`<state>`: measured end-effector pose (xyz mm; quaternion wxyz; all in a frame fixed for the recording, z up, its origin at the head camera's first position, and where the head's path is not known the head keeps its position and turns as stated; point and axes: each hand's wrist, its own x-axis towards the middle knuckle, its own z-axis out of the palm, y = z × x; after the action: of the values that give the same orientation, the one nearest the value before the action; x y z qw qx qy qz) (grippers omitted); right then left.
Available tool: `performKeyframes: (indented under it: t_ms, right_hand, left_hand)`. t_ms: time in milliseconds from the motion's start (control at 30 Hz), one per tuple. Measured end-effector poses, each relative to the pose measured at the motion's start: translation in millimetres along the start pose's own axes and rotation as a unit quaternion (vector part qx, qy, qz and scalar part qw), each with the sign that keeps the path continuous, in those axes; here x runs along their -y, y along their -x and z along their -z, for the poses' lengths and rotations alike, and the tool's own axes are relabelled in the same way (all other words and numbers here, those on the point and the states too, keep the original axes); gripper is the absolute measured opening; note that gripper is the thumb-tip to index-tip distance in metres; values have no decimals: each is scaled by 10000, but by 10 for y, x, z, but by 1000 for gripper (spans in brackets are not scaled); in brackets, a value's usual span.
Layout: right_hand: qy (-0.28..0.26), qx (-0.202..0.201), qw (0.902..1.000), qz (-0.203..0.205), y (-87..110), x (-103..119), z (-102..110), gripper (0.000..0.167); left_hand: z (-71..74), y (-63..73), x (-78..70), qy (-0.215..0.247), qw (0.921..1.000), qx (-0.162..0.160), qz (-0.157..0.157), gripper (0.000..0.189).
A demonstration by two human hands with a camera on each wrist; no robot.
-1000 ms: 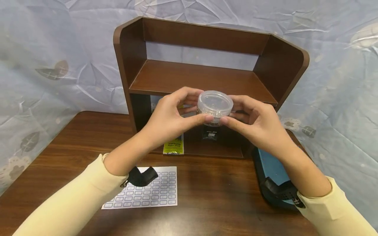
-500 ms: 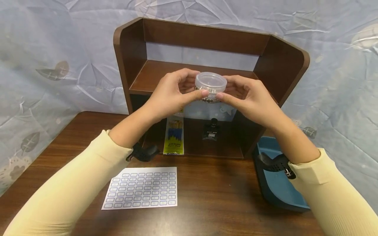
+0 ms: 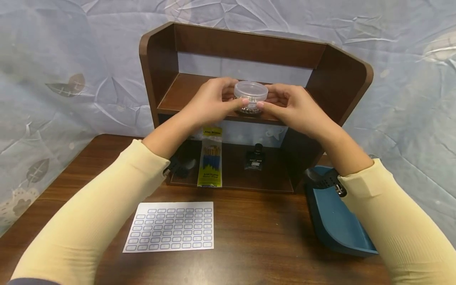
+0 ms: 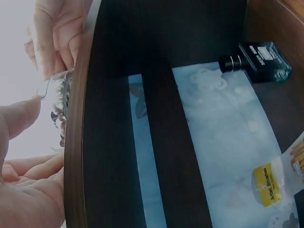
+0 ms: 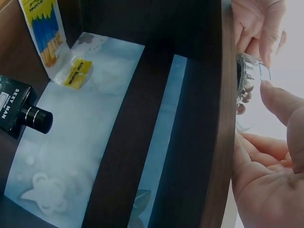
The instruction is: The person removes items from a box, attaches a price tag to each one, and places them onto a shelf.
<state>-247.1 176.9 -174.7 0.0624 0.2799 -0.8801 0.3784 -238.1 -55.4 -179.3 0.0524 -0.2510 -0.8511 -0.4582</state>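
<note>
A round clear jar point(image 3: 251, 92) with a translucent lid and shiny bead-like pieces inside is upright at the front edge of the upper shelf point(image 3: 192, 85). My left hand point(image 3: 211, 101) grips its left side, thumb on the front and fingers round the back. On the other side my right hand point(image 3: 295, 107) holds it the same way, the thumbs nearly meeting over a small label. In the right wrist view, round metallic pieces show low in the jar point(image 5: 245, 85), close against the board edge. Whether its base fully rests on the shelf cannot be told.
Below, the brown rack's lower level holds a packet of paintbrushes point(image 3: 211, 162) and a dark bottle point(image 3: 254, 157). A sheet of blue-framed labels point(image 3: 171, 227) lies on the wooden table point(image 3: 256, 237). At the right stands a blue tray point(image 3: 342, 221), partly behind my right sleeve.
Both hands have lifted the jar from in front of the lower opening and carried it forward to the upper shelf. The dark bottle and brush packet have come into fuller view.
</note>
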Motion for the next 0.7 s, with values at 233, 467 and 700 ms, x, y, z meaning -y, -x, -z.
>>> performKeyframes:
  t_ms: [233,467,700]
  right_hand:
    - [-33,85,9998,-170,-132,-5,12,39]
    - [137,234,9992,-300,-230,-9,4,38]
    - [219,240,9982,-503,-255,-23,5,46]
  left_hand:
    - [67,-165,-21,35,9993,164,334,52]
    - [105,-242,-14,-119,9974,291,650,53]
    - [86,-285,-8,-136,9963,381,752,50]
